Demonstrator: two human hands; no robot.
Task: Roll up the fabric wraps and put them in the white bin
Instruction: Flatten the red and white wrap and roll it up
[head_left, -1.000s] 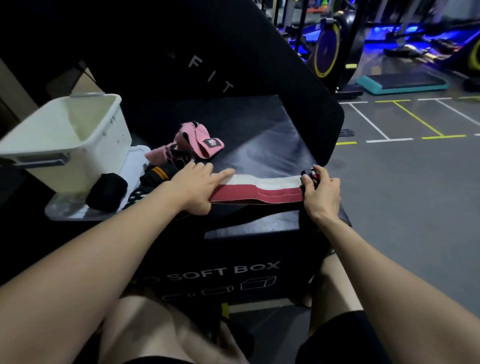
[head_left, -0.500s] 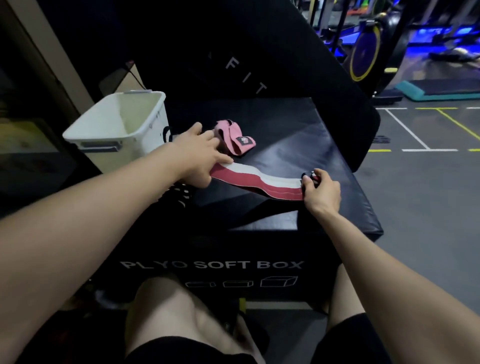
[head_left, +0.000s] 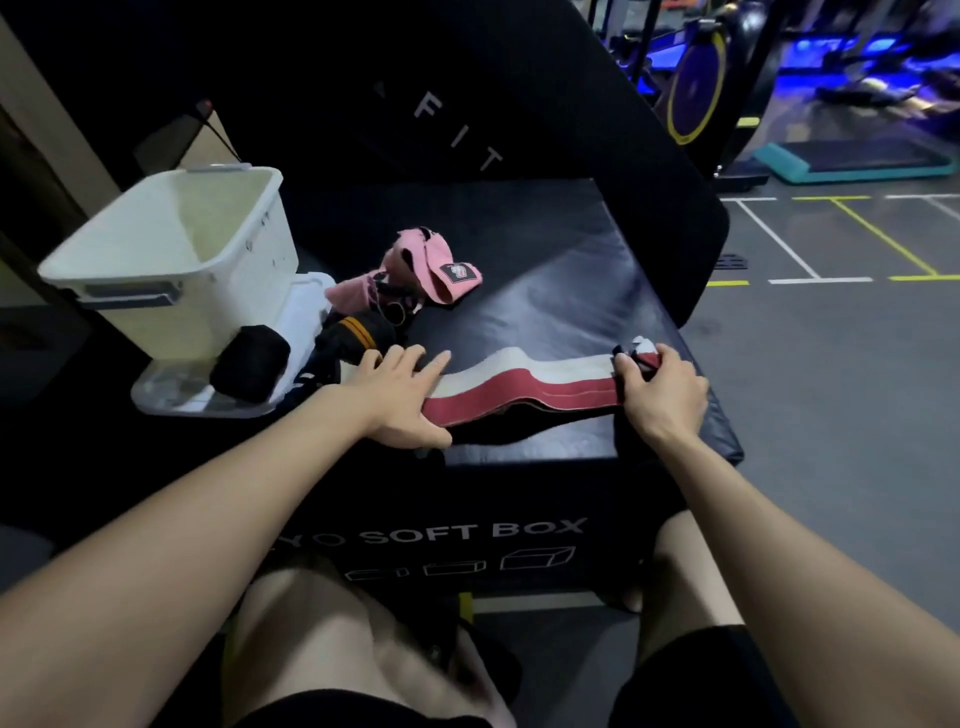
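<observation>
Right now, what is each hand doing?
Left hand: open, fingers flat on the red-and-white wrap.
Right hand: gripping the wrap's rolled end.

A red-and-white striped wrap (head_left: 524, 382) is being stretched between the left hand (head_left: 397, 397) and right hand (head_left: 660, 387). A pink wrap (head_left: 441, 267) is being seen beyond the left hand, a black one with orange stripes (head_left: 358, 332) just beside it, a white bin (head_left: 171, 254) further left. Black box (head_left: 545, 291), white lettering.

We see a soft cloth wrap (head_left: 524, 387), a smooth plastic bin (head_left: 171, 249) — and a shiny black box top (head_left: 571, 270).
</observation>
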